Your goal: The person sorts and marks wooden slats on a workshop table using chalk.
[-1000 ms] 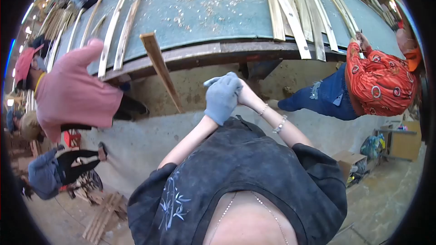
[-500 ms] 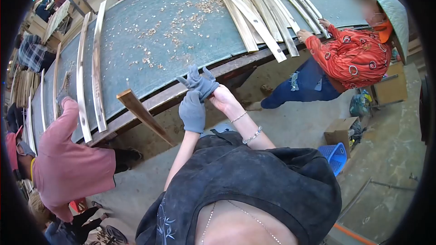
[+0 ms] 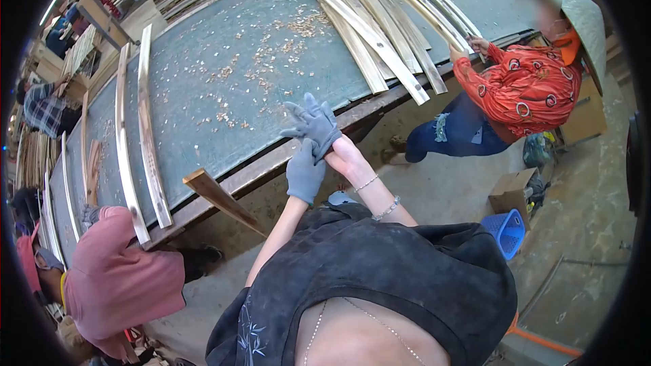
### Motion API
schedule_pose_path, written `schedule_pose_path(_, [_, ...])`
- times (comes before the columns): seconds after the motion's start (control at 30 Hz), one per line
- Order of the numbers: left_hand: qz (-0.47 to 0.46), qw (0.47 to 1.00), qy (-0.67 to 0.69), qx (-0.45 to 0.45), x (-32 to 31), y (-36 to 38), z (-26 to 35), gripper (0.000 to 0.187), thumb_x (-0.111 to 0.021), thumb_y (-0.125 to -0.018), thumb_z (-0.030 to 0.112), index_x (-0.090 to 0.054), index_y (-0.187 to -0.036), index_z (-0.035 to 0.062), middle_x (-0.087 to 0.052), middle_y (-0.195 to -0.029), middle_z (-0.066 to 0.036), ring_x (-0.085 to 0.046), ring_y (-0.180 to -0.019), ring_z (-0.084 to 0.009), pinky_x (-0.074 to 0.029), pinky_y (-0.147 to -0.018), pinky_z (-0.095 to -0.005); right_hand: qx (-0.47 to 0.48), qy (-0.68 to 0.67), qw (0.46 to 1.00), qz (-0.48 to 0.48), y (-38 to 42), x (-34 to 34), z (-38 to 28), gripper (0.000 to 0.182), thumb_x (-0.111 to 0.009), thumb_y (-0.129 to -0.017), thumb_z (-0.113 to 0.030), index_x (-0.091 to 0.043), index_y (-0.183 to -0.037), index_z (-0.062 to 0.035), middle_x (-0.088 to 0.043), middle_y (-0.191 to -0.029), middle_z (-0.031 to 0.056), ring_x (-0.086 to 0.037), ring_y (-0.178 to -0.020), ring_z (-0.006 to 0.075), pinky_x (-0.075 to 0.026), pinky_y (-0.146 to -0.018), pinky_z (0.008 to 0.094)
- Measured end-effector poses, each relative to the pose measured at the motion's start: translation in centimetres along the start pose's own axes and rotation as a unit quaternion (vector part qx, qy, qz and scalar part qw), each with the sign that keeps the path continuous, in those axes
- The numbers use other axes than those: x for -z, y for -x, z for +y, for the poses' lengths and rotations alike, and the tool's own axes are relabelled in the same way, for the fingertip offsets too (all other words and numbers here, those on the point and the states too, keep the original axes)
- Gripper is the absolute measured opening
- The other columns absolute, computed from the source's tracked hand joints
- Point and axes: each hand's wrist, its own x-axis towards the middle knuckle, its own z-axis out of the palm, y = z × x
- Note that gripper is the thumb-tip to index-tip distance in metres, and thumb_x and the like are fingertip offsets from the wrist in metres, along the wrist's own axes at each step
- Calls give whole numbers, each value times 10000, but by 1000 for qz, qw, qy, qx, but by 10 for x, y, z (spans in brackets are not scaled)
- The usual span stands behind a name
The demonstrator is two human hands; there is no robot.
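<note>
My right hand is in a grey work glove, its fingers spread over the table edge. The bare heel of the palm and the wrist show below the glove's cuff. My left hand, also in a grey glove, is closed at that cuff and pinches the glove's edge. Just beyond both hands runs the wooden rim of a large blue-grey table. A wooden slat leans against the rim to the left of my hands.
Wood chips are scattered over the table. Several long slats lie at the right, where a co-worker in a red jacket handles some. Another in a pink top stands left. A blue basket is on the floor.
My right hand's fingers have spread and sit further into the glove, the left hand still at the cuff. The co-worker on the right has shifted a slat slightly.
</note>
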Motion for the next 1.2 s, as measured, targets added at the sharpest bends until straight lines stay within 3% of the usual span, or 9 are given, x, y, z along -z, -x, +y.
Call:
schedule_pose_path(0.23, [-15, 999, 21, -38, 8, -7, 20, 168, -536, -673, 54, -436, -808, 68, -519, -676, -175, -525, -655, -370, -396, -546, -429, 19, -138, 990, -28, -5, 9, -5, 400, -290, -928, -370, -404, -1277, -211, -497, -1103, 77, -485, -987, 182, -337, -1001, 341])
schedule_pose_path(0.3, [-26, 996, 28, -76, 18, -8, 30, 186, -527, -664, 15, -445, -830, 37, -490, -668, -196, -503, -640, -380, -399, -558, -394, -8, -230, 966, -120, -9, 5, -7, 413, -315, -918, -398, -454, -1236, -174, -508, -1091, 84, -498, -962, 178, -342, -995, 341])
schedule_pose_path(0.5, [-27, 991, 49, -118, 24, -3, 50, 155, -534, -684, 47, -448, -811, 27, -471, -664, -210, -484, -629, -394, -387, -540, -395, 41, -309, 950, 17, -31, 30, 2, 401, -463, -875, -349, -547, -1101, -29, -611, -1031, 95, -489, -1096, 153, -497, -802, 323])
schedule_pose_path(0.6, [-43, 989, 66, -122, 31, 3, 51, 163, -545, -682, 62, -447, -809, 29, -466, -657, -205, -492, -633, -384, -388, -534, -382, 44, -309, 944, -111, -28, 33, 4, 407, -432, -884, -367, -529, -1137, -64, -611, -1026, 78, -486, -1098, 178, -475, -857, 339])
schedule_pose_path(0.83, [-20, 994, 51, -99, 41, 16, 36, 141, -533, -682, 62, -456, -799, 52, -499, -667, -186, -515, -637, -376, -396, -532, -421, 57, -211, 972, -85, -13, -13, 21, 363, -347, -907, -379, -512, -1168, -188, -550, -1128, 54, -364, -1204, 299, -345, -992, 440])
schedule_pose_path(0.87, [-17, 994, 63, -93, 43, 18, 34, 144, -534, -679, 62, -454, -799, 54, -497, -664, -185, -514, -635, -373, -394, -531, -419, 52, -277, 935, -214, -16, -12, 26, 350, -347, -906, -379, -533, -1142, -200, -487, -1215, 45, -315, -1227, 341, -330, -998, 461])
schedule_pose_path(0.97, [1, 992, 89, -86, 49, 24, 29, 149, -533, -673, 59, -444, -793, 56, -493, -655, -180, -513, -626, -370, -389, -525, -420, -17, -240, 922, -303, -14, -17, 33, 334, -347, -907, -382, -555, -1108, -214, -484, -1215, 56, -329, -1213, 354, -335, -998, 450])
schedule_pose_path(1.1, [3, 995, 76, -65, 54, 35, 11, 167, -540, -666, 50, -436, -796, 44, -435, -621, -164, -434, -545, -324, -378, -505, -343, -34, -134, 988, -73, -21, 2, 57, 421, -334, -916, -396, -517, -1112, -71, -552, -1105, 98, -437, -1125, 285, -314, -1012, 464])
schedule_pose_path(1.2, [24, 995, 71, -67, 51, 42, 1, 182, -560, -669, 108, -448, -802, 53, -473, -635, -169, -487, -588, -348, -395, -523, -375, -24, -237, 966, -100, -31, 26, 81, 433, -368, -905, -395, -528, -1084, -35, -575, -1061, 82, -461, -1104, 222, -295, -1024, 467])
